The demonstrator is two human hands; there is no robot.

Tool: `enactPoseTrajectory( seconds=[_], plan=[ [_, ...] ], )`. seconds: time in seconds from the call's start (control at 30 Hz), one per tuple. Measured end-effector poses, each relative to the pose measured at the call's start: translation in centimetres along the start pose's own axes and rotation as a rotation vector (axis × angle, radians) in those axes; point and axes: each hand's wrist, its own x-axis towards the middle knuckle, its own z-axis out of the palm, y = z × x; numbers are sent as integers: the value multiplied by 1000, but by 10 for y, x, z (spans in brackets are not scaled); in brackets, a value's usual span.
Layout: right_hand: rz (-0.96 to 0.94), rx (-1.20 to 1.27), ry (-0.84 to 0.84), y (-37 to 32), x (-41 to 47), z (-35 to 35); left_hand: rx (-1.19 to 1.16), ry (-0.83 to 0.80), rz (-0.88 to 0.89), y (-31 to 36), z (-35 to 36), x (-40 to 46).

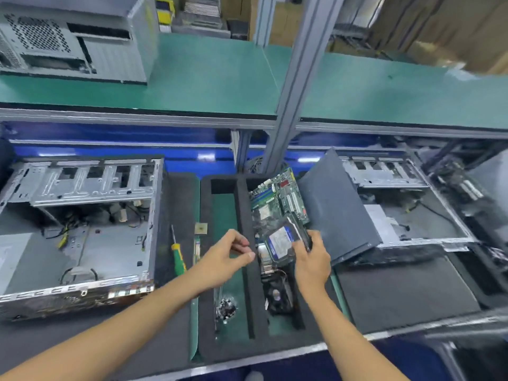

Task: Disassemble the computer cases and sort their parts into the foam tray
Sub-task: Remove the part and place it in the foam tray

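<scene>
The black foam tray (pixel 245 273) lies in front of me with two long slots. A green motherboard (pixel 277 196) rests in the right slot, with a small fan (pixel 277 294) nearer me. My right hand (pixel 312 258) grips a hard drive (pixel 283 240) with a blue and white label, held over that slot. My left hand (pixel 228 255) hovers over the tray's middle wall, fingers curled, holding nothing that I can see. Screws (pixel 226 309) lie heaped in the left slot. One opened computer case (pixel 77 229) lies at the left, another (pixel 398 204) at the right.
A green-handled screwdriver (pixel 177 255) and a small chip (pixel 201 229) lie on the mat left of the tray. A dark side panel (pixel 335 207) leans on the right case. A closed grey case (pixel 74 37) stands on the green shelf above. A metal post (pixel 291 86) rises behind the tray.
</scene>
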Motion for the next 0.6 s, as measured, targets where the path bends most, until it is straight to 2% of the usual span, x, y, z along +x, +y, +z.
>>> enactPoseTrajectory(
  seconds=[0.17, 0.33, 0.47, 0.6],
  plan=[
    [126, -194, -18, 70, 26, -40, 95, -161, -30, -5, 70, 25],
    [144, -228, -70, 110, 30, -58, 208, -253, -53, -10, 132, 47],
    [110, -236, -158, 121, 26, -58, 258, -272, -38, -11, 167, 61],
    [131, -180, -169, 126, 17, -59, 327, -261, 9, -12, 190, 71]
  ],
)
